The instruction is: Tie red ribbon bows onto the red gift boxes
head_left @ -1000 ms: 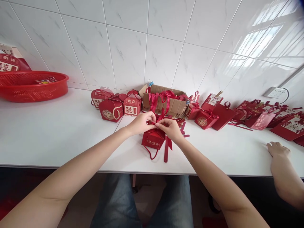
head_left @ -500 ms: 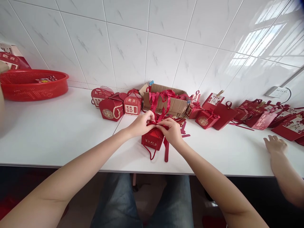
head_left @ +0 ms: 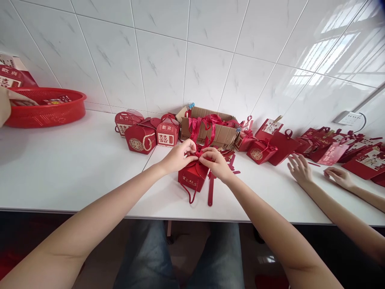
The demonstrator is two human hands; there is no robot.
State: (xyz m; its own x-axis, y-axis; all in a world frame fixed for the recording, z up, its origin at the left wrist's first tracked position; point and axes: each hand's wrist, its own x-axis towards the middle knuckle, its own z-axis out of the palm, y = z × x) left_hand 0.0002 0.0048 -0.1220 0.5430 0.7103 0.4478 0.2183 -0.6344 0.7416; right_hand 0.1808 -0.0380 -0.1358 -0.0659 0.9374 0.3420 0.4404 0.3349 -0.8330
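Note:
A small red gift box [head_left: 191,176] with gold lettering sits on the white table in front of me, its rope handle [head_left: 190,196] hanging down the front. On top of it is a red ribbon [head_left: 199,154], bunched at the closed flaps. My left hand [head_left: 182,155] pinches the ribbon from the left. From the right, my right hand [head_left: 217,161] pinches the same ribbon, thumb and fingertips close to the other hand. The exact shape of the knot is partly hidden by my fingers. A flat dark red strip [head_left: 211,192] lies beside the box.
Behind the box stands a cardboard box [head_left: 227,136] full of ribbons. Red gift boxes [head_left: 140,136] stand to its left, and red bags [head_left: 282,146] line the wall rightward. A red basket [head_left: 51,116] is at far left, with a person's hand [head_left: 24,98]. Another person's hands [head_left: 300,168] rest at right.
My hands stay at the ribbon, the right fingers slightly raised and the box top more visible. At right, the other person's hands have come further in; a hand now reaches into the basket.

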